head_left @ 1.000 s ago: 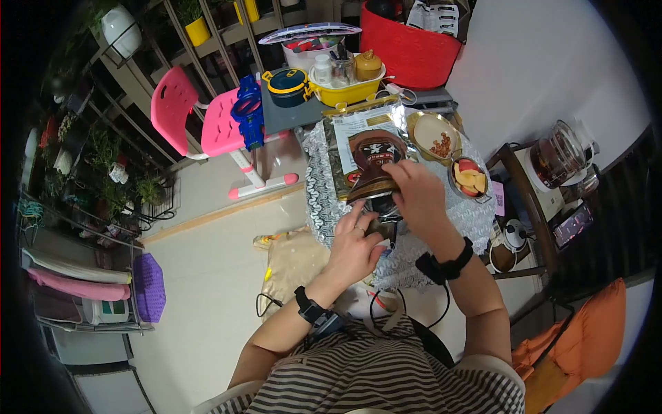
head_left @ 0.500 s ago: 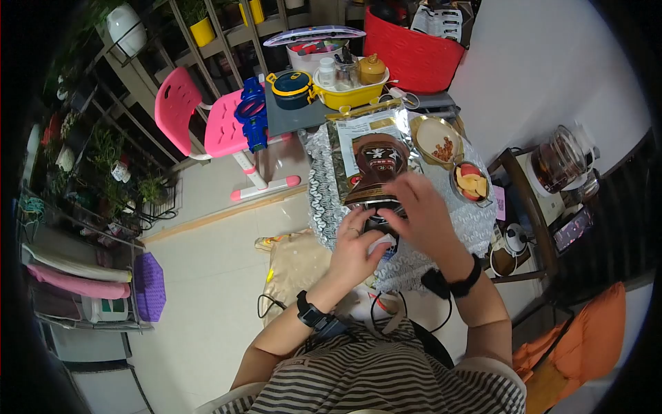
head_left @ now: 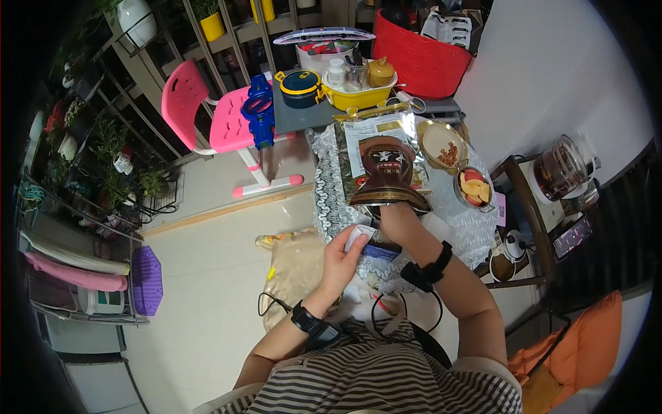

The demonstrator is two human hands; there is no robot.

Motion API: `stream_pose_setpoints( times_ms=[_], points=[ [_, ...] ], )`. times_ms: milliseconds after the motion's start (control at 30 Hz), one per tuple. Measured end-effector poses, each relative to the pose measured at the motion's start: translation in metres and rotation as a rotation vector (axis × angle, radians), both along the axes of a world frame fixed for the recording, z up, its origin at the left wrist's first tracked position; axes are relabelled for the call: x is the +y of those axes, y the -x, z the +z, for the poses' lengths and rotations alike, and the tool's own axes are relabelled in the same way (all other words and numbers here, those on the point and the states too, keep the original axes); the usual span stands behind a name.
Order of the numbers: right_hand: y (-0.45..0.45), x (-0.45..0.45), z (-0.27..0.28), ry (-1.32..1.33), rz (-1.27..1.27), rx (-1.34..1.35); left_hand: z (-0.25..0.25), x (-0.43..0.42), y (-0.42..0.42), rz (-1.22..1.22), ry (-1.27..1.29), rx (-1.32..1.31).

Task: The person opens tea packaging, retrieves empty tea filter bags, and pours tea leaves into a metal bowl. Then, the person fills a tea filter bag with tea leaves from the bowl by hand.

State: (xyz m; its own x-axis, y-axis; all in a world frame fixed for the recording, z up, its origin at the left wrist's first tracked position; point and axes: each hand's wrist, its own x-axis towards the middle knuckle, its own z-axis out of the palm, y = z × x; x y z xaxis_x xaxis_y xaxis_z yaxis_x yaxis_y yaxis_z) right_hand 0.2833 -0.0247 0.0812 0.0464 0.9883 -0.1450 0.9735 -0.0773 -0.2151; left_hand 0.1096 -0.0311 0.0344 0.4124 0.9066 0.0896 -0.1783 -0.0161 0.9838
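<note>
My left hand (head_left: 336,263) is closed, its thumb and fingers pinching a small white piece of paper or wrapper (head_left: 359,237). Most of my right hand (head_left: 398,222) is inside the open mouth of a brown printed bag (head_left: 386,169), so its fingers are hidden. The bag lies on the table with its mouth toward me. Beneath it is a larger silver-and-dark foil pouch (head_left: 350,148). A blue packet (head_left: 381,252) lies just below my right hand, near the table's front edge.
To the right on the silver cloth (head_left: 327,193) stand a plate of small brown pieces (head_left: 436,145) and a bowl of cut fruit (head_left: 474,186). Behind are a yellow basin (head_left: 358,96), a dark lidded pot (head_left: 301,88) and a red basket (head_left: 420,58). A pink chair (head_left: 231,121) stands left.
My right hand has moved from above the brown bag into its mouth, which now gapes wider. My left hand has drawn back slightly toward me with the white piece.
</note>
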Motion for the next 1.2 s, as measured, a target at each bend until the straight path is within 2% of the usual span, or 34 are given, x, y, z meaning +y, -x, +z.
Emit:
stream_pose_setpoints(
  times_ms=[100, 167, 200, 267, 300, 367, 400, 500, 567, 700, 767, 800, 867, 933, 1000, 1067, 1200],
  points=[
    [-0.012, 0.015, -0.040, -0.098, -0.075, 0.044, 0.002, 0.002, 0.000, -0.088, 0.069, -0.079],
    [-0.018, 0.021, -0.052, -0.421, 0.011, 0.085, 0.000, 0.000, 0.000, -0.106, 0.107, -0.087],
    [-0.019, 0.025, -0.050, -0.419, 0.007, 0.084, -0.001, 0.000, -0.001, -0.121, 0.139, -0.096],
    [-0.016, 0.040, -0.038, -0.424, -0.078, 0.348, -0.002, -0.001, -0.001, -0.132, 0.119, -0.070],
    [-0.014, 0.045, -0.028, -0.425, -0.077, 0.347, -0.003, -0.001, 0.000, -0.137, 0.098, -0.044],
    [-0.009, 0.054, -0.009, -0.232, -0.082, 0.096, 0.001, -0.003, -0.002, -0.132, 0.075, -0.039],
    [-0.008, 0.060, -0.010, -0.232, -0.081, 0.096, 0.003, -0.005, -0.002, -0.128, 0.052, -0.033],
    [-0.013, 0.069, -0.035, -0.013, -0.250, 0.059, 0.001, -0.005, -0.002, -0.139, 0.065, -0.014],
    [-0.027, 0.064, -0.071, -0.345, -0.151, 0.268, -0.003, -0.004, -0.002, -0.132, 0.052, 0.002],
    [-0.027, 0.065, -0.064, -0.172, -0.158, 0.091, -0.001, -0.005, -0.002, -0.129, 0.024, 0.023],
    [-0.023, 0.046, -0.055, -0.400, -0.049, 0.090, -0.002, -0.005, -0.002, -0.127, 0.014, 0.027],
    [-0.025, 0.043, -0.061, -0.400, -0.048, 0.089, -0.001, -0.005, -0.002, -0.125, 0.005, 0.032],
    [-0.027, 0.039, -0.073, -0.643, -0.048, 0.177, 0.000, -0.005, -0.002, -0.124, 0.003, 0.043],
    [-0.028, 0.033, -0.069, -0.638, -0.014, 0.133, 0.001, -0.004, -0.004, -0.128, 0.002, 0.055],
    [-0.024, 0.025, -0.059, -0.631, 0.016, 0.088, 0.001, -0.003, -0.004, -0.113, -0.106, 0.079],
    [-0.013, 0.020, -0.044, -0.564, -0.146, 0.334, 0.001, -0.004, -0.005, -0.100, -0.153, 0.105],
    [-0.024, 0.034, -0.054, -0.616, -0.042, 0.247, 0.003, -0.004, -0.006, -0.096, -0.187, 0.120]
  ],
)
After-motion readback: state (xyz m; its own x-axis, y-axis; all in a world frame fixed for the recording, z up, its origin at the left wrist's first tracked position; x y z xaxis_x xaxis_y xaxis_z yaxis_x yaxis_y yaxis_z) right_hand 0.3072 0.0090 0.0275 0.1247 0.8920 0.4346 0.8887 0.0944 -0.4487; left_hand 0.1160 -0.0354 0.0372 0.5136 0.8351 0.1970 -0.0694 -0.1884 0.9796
